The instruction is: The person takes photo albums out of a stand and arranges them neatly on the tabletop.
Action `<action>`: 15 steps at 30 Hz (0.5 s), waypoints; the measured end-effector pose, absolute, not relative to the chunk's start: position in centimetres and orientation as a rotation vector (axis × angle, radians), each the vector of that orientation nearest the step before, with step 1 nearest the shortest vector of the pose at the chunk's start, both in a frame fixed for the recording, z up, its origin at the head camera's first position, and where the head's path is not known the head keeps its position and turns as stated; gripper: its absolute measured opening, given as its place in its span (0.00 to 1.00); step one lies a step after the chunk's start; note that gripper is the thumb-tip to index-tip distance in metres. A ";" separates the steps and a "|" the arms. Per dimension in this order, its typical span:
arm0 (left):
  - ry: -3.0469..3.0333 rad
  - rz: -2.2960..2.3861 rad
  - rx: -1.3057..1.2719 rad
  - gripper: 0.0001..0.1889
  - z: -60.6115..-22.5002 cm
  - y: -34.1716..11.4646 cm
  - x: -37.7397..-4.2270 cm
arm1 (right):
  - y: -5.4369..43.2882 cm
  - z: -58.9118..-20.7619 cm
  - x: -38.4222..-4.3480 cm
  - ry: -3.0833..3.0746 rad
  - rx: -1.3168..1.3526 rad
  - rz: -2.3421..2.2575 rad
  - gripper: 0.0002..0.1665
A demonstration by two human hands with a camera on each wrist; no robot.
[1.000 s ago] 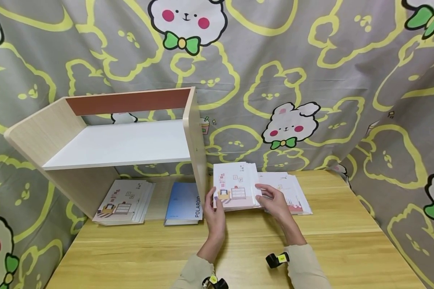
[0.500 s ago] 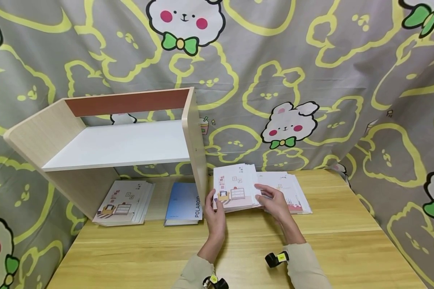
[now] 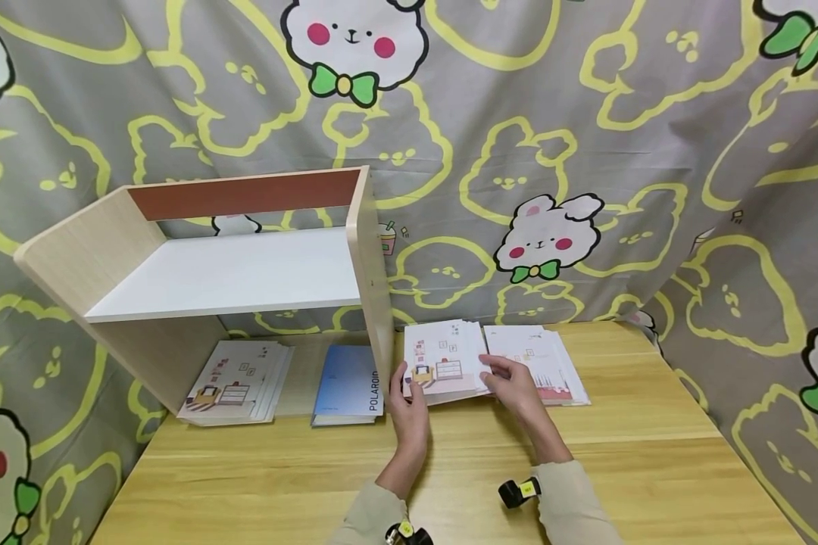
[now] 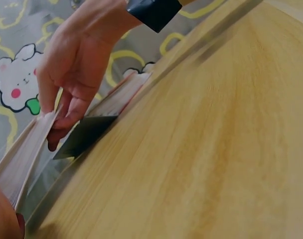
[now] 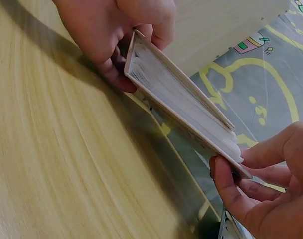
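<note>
Both hands hold a book (image 3: 436, 359) with a white cover drawn with an armchair and a chest of drawers. My left hand (image 3: 409, 416) grips its left edge, close to the shelf's right side panel. My right hand (image 3: 518, 390) pinches the right edge with thumb and fingers. In the right wrist view, white pages (image 5: 191, 104) show between the stiff covers, and the left hand (image 5: 121, 35) holds the far end. The book is tilted; its back edge is hidden. A similar white book (image 3: 538, 363) with a pinkish drawing lies just right of it, partly behind my right hand.
A wooden shelf (image 3: 225, 276) with a white board stands at the left. Under it lie another white illustrated book (image 3: 235, 382) and a blue book marked POLAROID (image 3: 348, 382). A patterned curtain (image 3: 443, 189) hangs behind the wooden table (image 3: 463, 484).
The held book has come down a little, and a narrow gap now shows between it and the book on the right. Both hands keep their hold and have moved slightly with it.
</note>
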State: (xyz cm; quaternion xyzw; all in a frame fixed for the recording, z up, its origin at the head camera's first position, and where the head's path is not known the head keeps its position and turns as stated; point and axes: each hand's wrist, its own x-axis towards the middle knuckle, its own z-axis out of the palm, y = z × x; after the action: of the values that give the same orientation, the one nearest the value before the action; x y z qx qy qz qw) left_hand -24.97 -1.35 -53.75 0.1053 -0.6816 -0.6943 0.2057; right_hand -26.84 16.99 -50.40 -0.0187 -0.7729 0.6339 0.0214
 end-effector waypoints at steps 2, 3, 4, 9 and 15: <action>-1.913 -1.937 0.311 0.23 -53.8 -1.3 -25.0 | 16.9 -50.4 -26.8 -2.425 -0.052 1.927 0.21; -1.919 -1.941 0.321 0.23 -53.9 -1.3 -25.1 | 16.9 -50.4 -26.8 -2.438 -0.041 1.907 0.21; -1.923 -1.946 0.331 0.23 -53.9 -1.3 -25.1 | 16.9 -50.4 -26.8 -2.448 -0.037 1.895 0.21; -1.920 -1.983 0.350 0.24 -53.9 -1.4 -25.3 | 16.9 -50.4 -26.7 -2.477 -0.026 1.857 0.21; -1.925 -1.999 0.337 0.25 -53.7 -1.4 -25.3 | 16.7 -50.4 -26.8 -2.488 -0.022 1.828 0.20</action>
State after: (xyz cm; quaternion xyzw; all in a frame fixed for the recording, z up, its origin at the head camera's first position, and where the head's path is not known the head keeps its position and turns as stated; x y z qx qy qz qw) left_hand -25.26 -1.38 -53.74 0.1186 -0.6783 -0.7044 0.1724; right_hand -26.76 16.73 -50.39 -0.0073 -0.8056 0.5918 0.0272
